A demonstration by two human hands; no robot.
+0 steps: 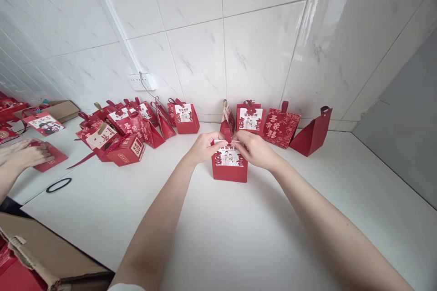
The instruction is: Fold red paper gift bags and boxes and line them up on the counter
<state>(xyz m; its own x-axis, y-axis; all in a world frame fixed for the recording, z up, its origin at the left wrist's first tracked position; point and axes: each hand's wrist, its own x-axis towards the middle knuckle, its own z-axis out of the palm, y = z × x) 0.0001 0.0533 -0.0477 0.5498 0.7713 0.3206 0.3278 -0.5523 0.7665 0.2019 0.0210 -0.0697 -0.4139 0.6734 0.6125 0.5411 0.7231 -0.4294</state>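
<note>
Hands: our left hand [205,145] + right hand [256,149] both pinched narrow on the top edge of the red gift box [229,166], almost touching each other
Box: upright on the white counter [239,236], mid-frame, just in front of the row of boxes [251,118] by the wall
Risk: imo thin card could crease, or the box tip back into that row, if we squeeze or push too hard
Hidden: closure's under our hands, can't tell what's there; co-worker's hand [23,157] far left is cut off
</note>
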